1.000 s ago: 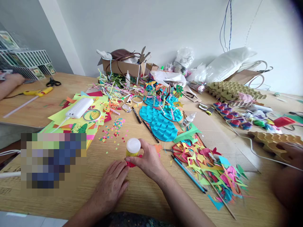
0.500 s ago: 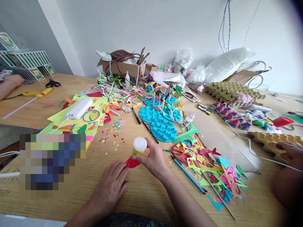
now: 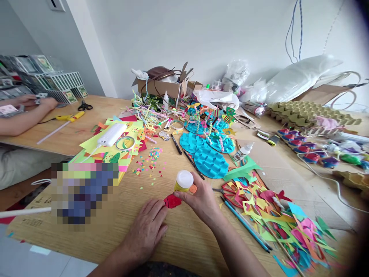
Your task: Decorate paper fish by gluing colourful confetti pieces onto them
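Observation:
Palm down on the table, my left hand (image 3: 148,227) lies flat with its fingers close together. Its fingertips press on the left end of a small red paper cutout (image 3: 173,201) with black lines drawn on it. My right hand (image 3: 201,198) is wrapped round a short yellow glue stick (image 3: 184,180), its round white end up. The lower end is over the cutout's far edge, hidden by my thumb; whether it touches the paper I cannot tell. An orange paper flower shape (image 3: 193,188) shows beside my right fingers.
Paper scraps (image 3: 276,215) and pencils (image 3: 245,223) lie to the right. Blue woven paper discs (image 3: 210,161), a glue bottle (image 3: 243,152) and confetti dots (image 3: 154,154) are beyond my hands. Coloured paper sheets (image 3: 86,144) lie left. A co-worker's hands (image 3: 47,103) are at the far-left table.
My view has turned left, so the scene sits farther right. A co-worker's hands show more fully at left; the hand at the right edge has left view. My own hands keep nearly the same pose.

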Demonstrator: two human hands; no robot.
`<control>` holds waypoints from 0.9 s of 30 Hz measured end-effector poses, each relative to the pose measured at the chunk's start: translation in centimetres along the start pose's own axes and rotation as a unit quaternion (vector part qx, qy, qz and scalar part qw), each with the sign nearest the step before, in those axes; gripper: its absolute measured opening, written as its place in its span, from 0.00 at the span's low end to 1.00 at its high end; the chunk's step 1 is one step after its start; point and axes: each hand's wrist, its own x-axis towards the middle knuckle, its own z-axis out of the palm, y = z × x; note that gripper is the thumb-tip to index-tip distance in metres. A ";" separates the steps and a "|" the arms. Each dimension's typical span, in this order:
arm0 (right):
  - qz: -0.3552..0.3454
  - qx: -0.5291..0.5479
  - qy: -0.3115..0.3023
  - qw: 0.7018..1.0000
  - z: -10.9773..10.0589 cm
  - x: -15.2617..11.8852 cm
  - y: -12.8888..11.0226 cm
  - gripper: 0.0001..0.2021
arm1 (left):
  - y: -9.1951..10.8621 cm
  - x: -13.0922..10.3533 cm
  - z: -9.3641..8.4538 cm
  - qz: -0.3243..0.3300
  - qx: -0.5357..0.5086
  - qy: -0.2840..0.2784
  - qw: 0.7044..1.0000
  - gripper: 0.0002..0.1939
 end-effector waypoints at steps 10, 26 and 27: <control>-0.012 -0.016 -0.001 1.000 -0.2 -0.5 0.4 0.11 | 0.1 0.0 0.1 -0.015 -0.015 -0.012 1.000 0.18; -0.010 0.008 0.017 1.000 -1.1 -1.1 0.2 0.13 | 0.3 0.3 -0.2 -0.011 -0.009 -0.007 1.000 0.17; -0.010 0.008 0.019 1.000 -1.1 -1.2 0.2 0.13 | 0.2 0.2 -0.2 -0.010 -0.008 -0.004 1.000 0.17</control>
